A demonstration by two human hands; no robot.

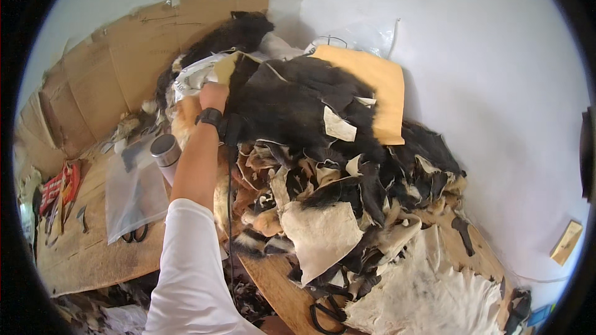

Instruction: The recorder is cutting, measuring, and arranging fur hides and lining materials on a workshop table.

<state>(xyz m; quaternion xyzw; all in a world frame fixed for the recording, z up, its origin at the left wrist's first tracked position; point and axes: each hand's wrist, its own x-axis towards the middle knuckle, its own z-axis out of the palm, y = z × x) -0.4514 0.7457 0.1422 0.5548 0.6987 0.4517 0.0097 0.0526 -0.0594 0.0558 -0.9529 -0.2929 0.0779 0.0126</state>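
Note:
My left hand point(213, 94), with a black strap on its wrist, reaches forward to the back of the pile. It touches a crumpled white printed bag point(189, 79) beside the pale yellowish edge of a hide point(226, 68). The fingers are hidden against the bag, so their grip does not show. Just right of the hand spreads a large black fur hide point(285, 102) with a pale scrap point(339, 125) on it. Orange-brown fur point(184, 121) lies beneath the wrist. My right hand is out of the picture.
Mixed hide offcuts point(323, 236) heap over the wooden table point(99, 267). A yellow-orange sheet point(366, 74) leans at the back. Left of my forearm are a metal cylinder point(164, 147), a clear plastic bag point(133, 192) and scissors point(135, 234). Black-handled scissors point(329, 316) lie near the front edge.

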